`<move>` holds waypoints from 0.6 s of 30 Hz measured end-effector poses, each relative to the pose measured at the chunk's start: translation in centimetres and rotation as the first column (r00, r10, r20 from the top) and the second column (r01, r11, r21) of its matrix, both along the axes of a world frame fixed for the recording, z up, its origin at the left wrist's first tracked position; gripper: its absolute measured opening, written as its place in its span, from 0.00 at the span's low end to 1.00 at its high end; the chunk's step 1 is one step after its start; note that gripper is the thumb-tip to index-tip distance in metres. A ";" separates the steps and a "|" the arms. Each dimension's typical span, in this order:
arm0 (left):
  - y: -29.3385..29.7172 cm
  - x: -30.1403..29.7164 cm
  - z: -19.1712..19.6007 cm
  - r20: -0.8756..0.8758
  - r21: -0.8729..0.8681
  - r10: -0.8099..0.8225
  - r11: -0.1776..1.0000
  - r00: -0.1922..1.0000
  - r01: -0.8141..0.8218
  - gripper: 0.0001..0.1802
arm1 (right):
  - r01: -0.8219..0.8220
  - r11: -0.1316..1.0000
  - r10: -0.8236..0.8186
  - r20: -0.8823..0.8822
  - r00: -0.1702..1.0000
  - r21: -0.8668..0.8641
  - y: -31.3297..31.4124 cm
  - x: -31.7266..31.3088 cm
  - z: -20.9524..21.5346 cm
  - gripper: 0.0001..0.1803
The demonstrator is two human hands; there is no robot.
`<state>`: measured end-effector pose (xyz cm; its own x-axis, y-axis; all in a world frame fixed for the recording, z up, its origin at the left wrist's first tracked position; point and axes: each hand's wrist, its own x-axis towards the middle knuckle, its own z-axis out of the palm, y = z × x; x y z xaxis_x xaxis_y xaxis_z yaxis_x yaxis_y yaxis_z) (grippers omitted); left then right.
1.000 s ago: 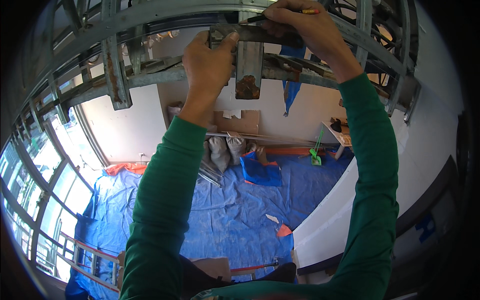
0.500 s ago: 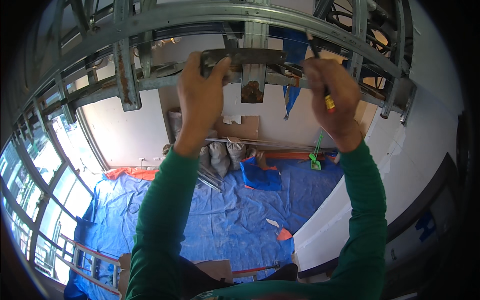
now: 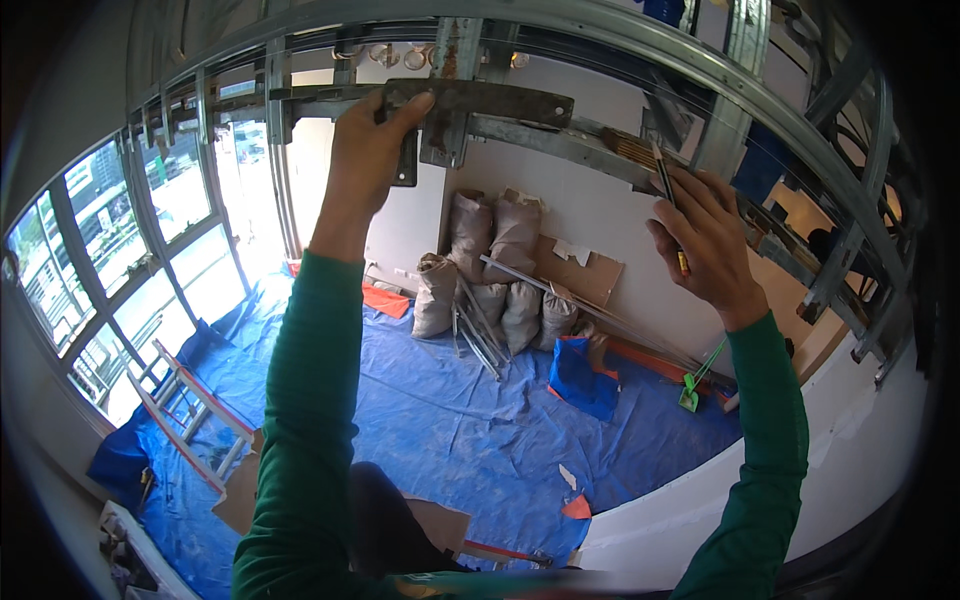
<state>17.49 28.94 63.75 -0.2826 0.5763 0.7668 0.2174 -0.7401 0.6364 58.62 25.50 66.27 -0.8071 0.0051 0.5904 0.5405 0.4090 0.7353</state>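
Metal square [image 3: 500, 98]: we see it at the upper middle of the frame, dark and L-shaped, its long arm crossing an upright post [image 3: 453, 58] and its short arm pointing down; from this angle we cannot quite tell whether it lies flat against the post.
Left hand [image 3: 362, 152]: closed firmly on the square's corner, thumb along the front face, fingers passing behind.
Pencil [image 3: 667, 183]: slim and dark, right of the square and apart from it, tip upward near the lower rail [image 3: 555, 142].
Right hand [image 3: 708, 242]: we find it at the right of the frame, closed lightly on the pencil, fingers partly spread.
Sleeves: both green, the left one [image 3: 308, 400] and the right one [image 3: 768, 440] rising from the lower edge.
Upper rail [image 3: 640, 46]: grey metal, curving over the top of the frame.
Sacks [image 3: 520, 318]: bunched near the middle, below the square, with metal strips [image 3: 482, 342] beside them.
Dustpan [image 3: 689, 394]: green, right of the sacks.
Tarp [image 3: 450, 410]: blue and creased, spread over the floor below us.
Ladder [image 3: 206, 396]: lower left, near the bright windows [image 3: 185, 170].
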 end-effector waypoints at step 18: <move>7.3 -2.5 5.2 0.124 0.050 -0.352 0.936 0.928 0.348 0.19 | -0.029 1.000 0.028 -0.039 0.999 -0.011 2.5 0.6 -1.3 0.24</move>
